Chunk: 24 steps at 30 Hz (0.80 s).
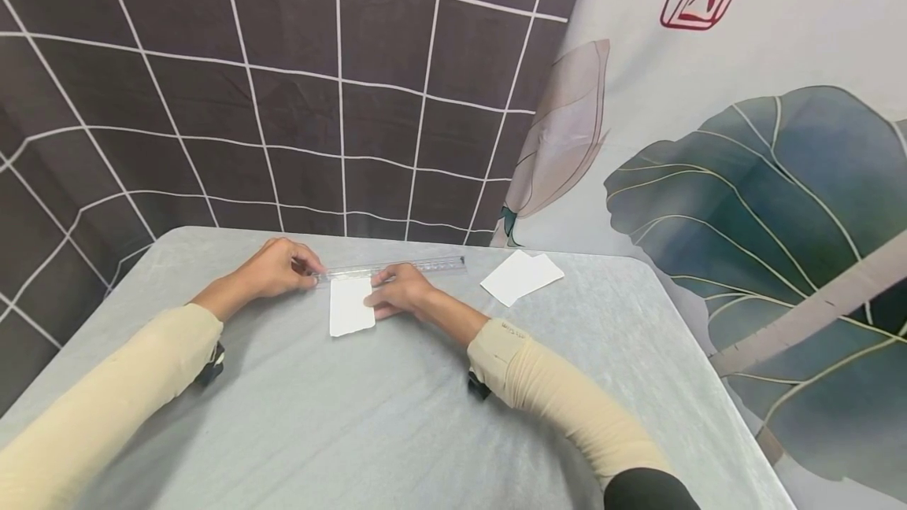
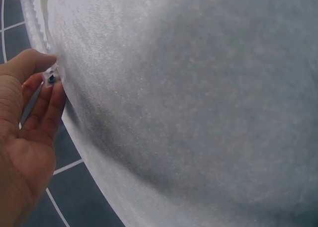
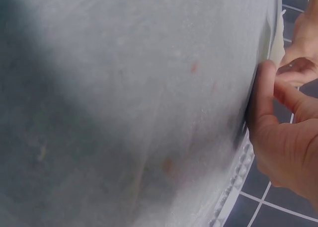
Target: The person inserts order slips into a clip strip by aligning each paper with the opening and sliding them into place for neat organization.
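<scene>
My left hand (image 1: 286,267) pinches the left end of a clear plastic ruler (image 1: 441,264) lying across the far part of the table. In the left wrist view that ruler end (image 2: 50,78) sits between thumb and fingers. Just below the ruler is a white card (image 1: 350,312), its top edge at the ruler's near side. My right hand (image 1: 402,290) holds the card's right edge, fingers close to the ruler. From the right wrist view, the thumb (image 3: 266,85) lies along the card's near face, with the fingertips partly hidden.
Two overlapping white cards (image 1: 506,280) lie right of the ruler on the grey cloth-covered table (image 1: 340,431). Behind the table's far edge hangs a dark curtain (image 1: 298,101) with a white grid. A leaf-patterned white curtain (image 1: 638,85) hangs at the right.
</scene>
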Each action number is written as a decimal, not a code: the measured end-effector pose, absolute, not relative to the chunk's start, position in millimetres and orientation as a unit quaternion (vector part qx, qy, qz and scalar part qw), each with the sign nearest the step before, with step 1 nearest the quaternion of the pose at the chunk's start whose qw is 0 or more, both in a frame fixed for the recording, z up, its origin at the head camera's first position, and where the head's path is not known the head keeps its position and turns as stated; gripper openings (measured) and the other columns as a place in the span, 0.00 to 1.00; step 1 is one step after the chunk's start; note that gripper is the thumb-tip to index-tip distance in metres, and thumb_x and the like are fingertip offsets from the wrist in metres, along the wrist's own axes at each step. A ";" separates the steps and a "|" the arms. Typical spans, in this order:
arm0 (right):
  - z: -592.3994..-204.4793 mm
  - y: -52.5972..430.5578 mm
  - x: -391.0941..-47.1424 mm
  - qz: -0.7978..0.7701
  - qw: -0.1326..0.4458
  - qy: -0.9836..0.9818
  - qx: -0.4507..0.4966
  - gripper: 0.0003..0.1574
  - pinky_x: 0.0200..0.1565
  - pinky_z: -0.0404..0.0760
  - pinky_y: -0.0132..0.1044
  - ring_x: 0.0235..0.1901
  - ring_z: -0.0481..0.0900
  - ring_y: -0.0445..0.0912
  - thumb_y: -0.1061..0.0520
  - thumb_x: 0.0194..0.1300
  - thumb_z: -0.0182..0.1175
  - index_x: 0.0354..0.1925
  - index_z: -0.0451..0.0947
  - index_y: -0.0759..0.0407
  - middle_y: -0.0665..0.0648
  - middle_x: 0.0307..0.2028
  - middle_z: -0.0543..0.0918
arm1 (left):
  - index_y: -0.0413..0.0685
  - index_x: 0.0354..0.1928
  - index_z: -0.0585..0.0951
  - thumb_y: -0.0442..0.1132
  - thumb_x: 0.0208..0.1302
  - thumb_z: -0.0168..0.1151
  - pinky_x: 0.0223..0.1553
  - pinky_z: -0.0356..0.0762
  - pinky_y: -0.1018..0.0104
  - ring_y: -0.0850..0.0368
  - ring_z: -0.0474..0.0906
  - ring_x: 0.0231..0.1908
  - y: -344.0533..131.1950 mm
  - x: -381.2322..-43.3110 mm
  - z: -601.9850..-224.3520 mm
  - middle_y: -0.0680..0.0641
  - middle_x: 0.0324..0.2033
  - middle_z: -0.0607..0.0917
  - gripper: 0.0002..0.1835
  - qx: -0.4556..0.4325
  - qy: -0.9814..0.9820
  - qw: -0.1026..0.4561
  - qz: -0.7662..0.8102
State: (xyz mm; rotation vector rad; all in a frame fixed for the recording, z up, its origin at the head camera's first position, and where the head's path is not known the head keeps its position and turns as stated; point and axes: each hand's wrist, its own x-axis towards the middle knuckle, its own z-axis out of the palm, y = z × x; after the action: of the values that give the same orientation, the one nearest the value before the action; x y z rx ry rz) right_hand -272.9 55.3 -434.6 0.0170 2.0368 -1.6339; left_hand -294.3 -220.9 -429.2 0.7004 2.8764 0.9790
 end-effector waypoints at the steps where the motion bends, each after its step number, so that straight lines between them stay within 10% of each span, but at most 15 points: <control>1: -434.5 55.8 -272.4 -0.604 0.263 0.752 0.006 0.31 0.40 0.94 0.35 0.22 0.88 0.43 0.76 0.65 0.73 0.65 0.79 0.75 0.60 0.36 0.85 | 0.42 0.40 0.96 0.27 0.57 0.81 0.43 0.83 0.67 0.56 0.83 0.39 -221.1 -294.1 -429.1 0.41 0.43 0.96 0.10 0.225 0.922 0.012 0.314; 24: -427.4 83.1 -272.0 -0.613 0.285 0.736 -0.029 0.25 0.45 0.95 0.39 0.30 0.92 0.45 0.76 0.69 0.70 0.62 0.79 0.77 0.59 0.30 0.88 | 0.42 0.40 0.96 0.27 0.57 0.81 0.42 0.82 0.67 0.56 0.82 0.38 -219.7 -292.6 -426.9 0.41 0.42 0.96 0.09 0.225 0.923 0.011 0.312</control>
State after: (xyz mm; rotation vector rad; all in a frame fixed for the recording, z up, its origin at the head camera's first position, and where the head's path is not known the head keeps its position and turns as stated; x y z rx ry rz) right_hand -272.0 83.1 -427.4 -0.0785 1.9694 -1.6393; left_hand -292.6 -219.7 -426.9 0.7012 2.8793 0.9726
